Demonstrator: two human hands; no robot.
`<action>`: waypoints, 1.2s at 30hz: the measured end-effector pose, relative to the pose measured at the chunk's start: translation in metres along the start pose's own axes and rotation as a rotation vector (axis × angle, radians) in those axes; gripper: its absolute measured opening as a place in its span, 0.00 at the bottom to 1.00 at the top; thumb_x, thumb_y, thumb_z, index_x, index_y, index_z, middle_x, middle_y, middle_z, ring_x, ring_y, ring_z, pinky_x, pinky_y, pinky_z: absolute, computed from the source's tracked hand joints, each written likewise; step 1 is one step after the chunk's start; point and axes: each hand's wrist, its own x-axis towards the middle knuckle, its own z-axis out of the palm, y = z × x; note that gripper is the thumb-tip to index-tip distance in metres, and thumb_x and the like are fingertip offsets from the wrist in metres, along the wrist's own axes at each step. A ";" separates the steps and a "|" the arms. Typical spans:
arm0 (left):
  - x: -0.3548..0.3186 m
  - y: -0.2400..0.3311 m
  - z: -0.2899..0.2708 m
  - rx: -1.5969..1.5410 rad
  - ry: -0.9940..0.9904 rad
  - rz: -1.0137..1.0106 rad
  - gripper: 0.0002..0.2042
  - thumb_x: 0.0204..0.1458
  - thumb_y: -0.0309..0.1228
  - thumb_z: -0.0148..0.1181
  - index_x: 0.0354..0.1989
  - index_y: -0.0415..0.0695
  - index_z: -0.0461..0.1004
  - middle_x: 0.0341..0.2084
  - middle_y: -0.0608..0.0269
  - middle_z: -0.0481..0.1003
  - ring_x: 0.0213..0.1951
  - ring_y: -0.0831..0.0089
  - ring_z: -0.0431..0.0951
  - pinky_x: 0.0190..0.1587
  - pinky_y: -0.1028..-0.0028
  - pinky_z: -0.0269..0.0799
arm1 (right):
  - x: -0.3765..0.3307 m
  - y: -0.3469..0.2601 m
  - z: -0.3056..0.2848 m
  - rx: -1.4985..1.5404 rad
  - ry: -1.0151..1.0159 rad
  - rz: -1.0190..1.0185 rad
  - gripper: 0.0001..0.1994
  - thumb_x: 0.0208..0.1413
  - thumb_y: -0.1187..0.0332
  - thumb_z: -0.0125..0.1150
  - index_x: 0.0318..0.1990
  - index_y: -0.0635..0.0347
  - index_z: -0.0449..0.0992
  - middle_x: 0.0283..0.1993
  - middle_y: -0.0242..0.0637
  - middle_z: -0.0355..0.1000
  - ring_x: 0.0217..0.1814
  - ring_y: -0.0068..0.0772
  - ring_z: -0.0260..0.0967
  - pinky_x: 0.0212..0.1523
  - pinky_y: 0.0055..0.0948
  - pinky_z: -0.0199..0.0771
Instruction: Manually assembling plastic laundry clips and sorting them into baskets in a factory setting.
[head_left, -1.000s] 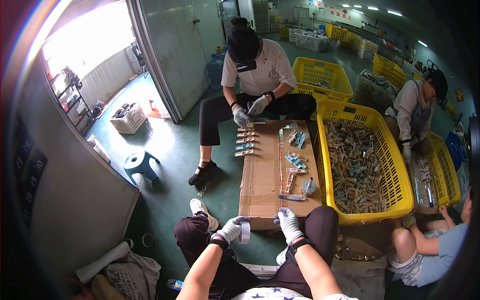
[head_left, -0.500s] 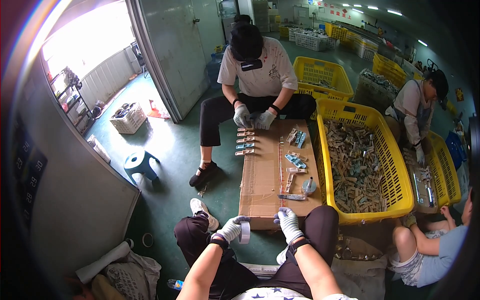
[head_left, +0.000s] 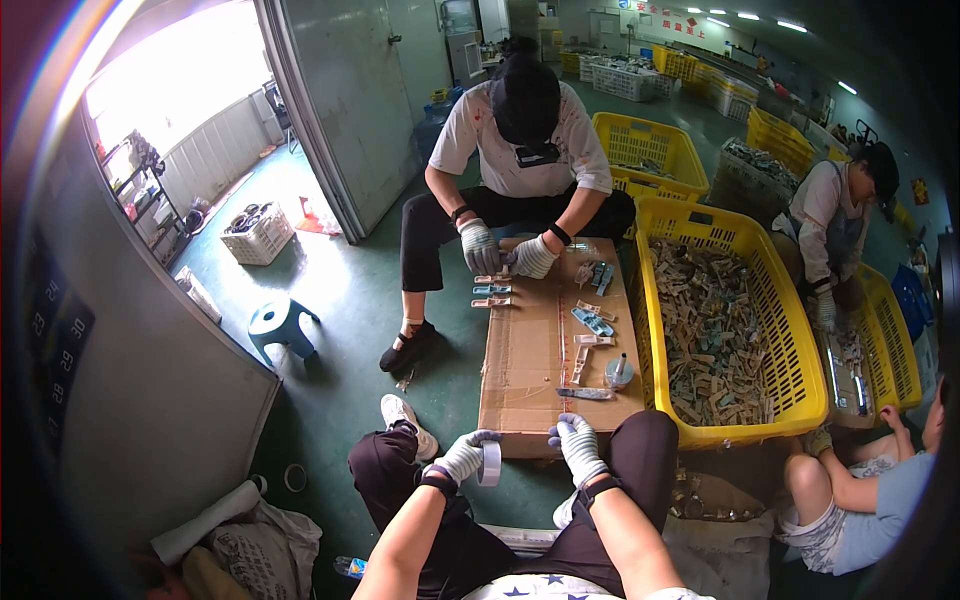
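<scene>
My left hand (head_left: 462,457), in a striped work glove, is closed round a roll of whitish tape (head_left: 489,464) at the near left corner of the cardboard box (head_left: 520,380). At the box's near edge, my right hand (head_left: 580,447) has its gloved fingers bent together; whatever they pinch is too small to make out. Just beyond it a slim knife-like tool (head_left: 585,394) lies on the box, beside a round bluish container (head_left: 619,372) with a thin upright neck. Farther up are pale clips (head_left: 580,364) and blue clips (head_left: 592,321). Three clips (head_left: 491,290) line the left edge.
Opposite me a co-worker (head_left: 520,140) bends over the box, gloved hands at the clip row. A yellow crate (head_left: 735,432) full of loose clip pieces stands to the right. Other people sit beyond it. A blue stool (head_left: 282,325) stands left; sacks (head_left: 265,550) lie lower left.
The co-worker has leaned forward, and their gloved hands have come down over the far end of the clip row, where fewer clips now show. My hands and the tape roll stay put.
</scene>
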 end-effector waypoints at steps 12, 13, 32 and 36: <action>0.003 -0.003 -0.001 -0.077 -0.005 -0.035 0.18 0.50 0.13 0.52 0.46 0.45 0.78 0.31 0.71 0.76 0.32 0.78 0.74 0.37 0.75 0.73 | 0.000 0.001 -0.001 0.006 0.001 -0.007 0.09 0.63 0.71 0.50 0.48 0.61 0.70 0.33 0.39 0.74 0.25 0.26 0.71 0.28 0.23 0.74; 0.003 -0.003 -0.001 -0.077 -0.005 -0.035 0.18 0.50 0.13 0.52 0.46 0.45 0.78 0.31 0.71 0.76 0.32 0.78 0.74 0.37 0.75 0.73 | -0.001 0.000 -0.001 0.001 0.004 -0.007 0.09 0.63 0.71 0.50 0.48 0.61 0.70 0.34 0.39 0.74 0.25 0.26 0.71 0.28 0.24 0.75; 0.006 -0.008 -0.005 -0.078 -0.016 -0.038 0.20 0.48 0.11 0.50 0.46 0.44 0.78 0.33 0.70 0.76 0.35 0.78 0.74 0.40 0.75 0.72 | 0.006 0.008 -0.001 0.007 0.005 -0.002 0.08 0.62 0.72 0.50 0.47 0.60 0.70 0.32 0.38 0.74 0.23 0.25 0.71 0.26 0.24 0.74; 0.005 -0.008 -0.005 -0.073 -0.017 -0.042 0.20 0.48 0.11 0.50 0.46 0.44 0.78 0.34 0.71 0.76 0.34 0.78 0.74 0.40 0.75 0.72 | 0.006 0.008 -0.001 0.006 0.005 0.009 0.08 0.62 0.72 0.50 0.47 0.60 0.70 0.32 0.37 0.75 0.23 0.24 0.71 0.26 0.24 0.73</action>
